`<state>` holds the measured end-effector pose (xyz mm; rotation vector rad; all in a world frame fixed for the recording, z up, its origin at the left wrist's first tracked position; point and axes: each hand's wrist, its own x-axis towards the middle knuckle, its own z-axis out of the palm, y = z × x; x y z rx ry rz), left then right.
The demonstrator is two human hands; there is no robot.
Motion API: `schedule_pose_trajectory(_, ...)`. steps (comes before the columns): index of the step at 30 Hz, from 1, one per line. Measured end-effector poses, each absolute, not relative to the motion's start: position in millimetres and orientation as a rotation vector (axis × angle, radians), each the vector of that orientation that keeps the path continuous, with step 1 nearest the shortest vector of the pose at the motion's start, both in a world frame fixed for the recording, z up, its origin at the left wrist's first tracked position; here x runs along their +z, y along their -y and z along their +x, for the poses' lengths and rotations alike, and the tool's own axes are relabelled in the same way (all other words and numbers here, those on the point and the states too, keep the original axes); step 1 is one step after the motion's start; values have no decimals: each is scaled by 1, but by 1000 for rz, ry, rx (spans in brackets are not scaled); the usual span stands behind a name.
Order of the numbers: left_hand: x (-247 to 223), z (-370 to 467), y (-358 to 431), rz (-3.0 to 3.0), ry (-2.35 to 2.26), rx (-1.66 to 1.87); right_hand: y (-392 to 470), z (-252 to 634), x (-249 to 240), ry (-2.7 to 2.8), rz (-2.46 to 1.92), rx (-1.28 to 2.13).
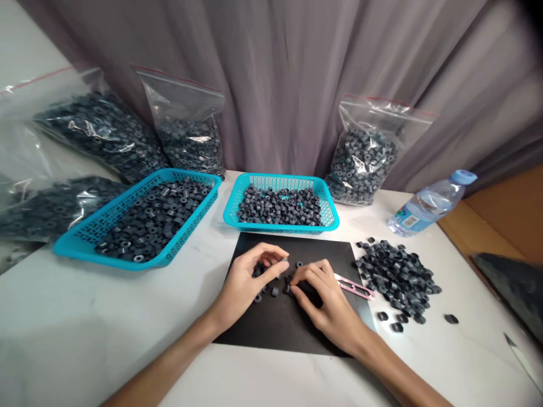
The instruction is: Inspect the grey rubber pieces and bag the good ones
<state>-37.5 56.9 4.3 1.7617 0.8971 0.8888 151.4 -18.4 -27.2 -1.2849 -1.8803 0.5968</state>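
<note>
Both baskets are showing turquoise with a lattice pattern, while the small parts are looking dark grey. The mat is showing black, the snips pink, the bottle cap blue, and the curtain greyish mauve.

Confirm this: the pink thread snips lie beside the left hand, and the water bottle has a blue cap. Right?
The side is wrong: the head view shows the pink thread snips beside the right hand. The water bottle does have a blue cap.

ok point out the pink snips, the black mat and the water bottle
Pink snips (368, 294): head view, near the handle end.
Black mat (280, 330): head view, bare front part.
Water bottle (429, 202): head view, mid-body.
</note>
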Motion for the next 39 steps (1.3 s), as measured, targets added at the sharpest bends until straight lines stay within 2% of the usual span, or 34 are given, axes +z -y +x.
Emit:
schedule_pose_trajectory(5, 10, -36, -51, 1476, -895, 850, 19, 149, -31, 1840, -1305, 576)
schedule_pose_trajectory(16, 0, -36, -46, 1541, -851, 811, 12, 149, -37, 1676, -1369, 549)
schedule_pose_trajectory(26, 10, -33, -42, 1408, -792, 814, 10, 154, -47, 1793, -1325, 450)
schedule_pose_trajectory(39, 16, -34, -41, 1177, -728, 802, 23, 147, -31, 1590, -1287, 373)
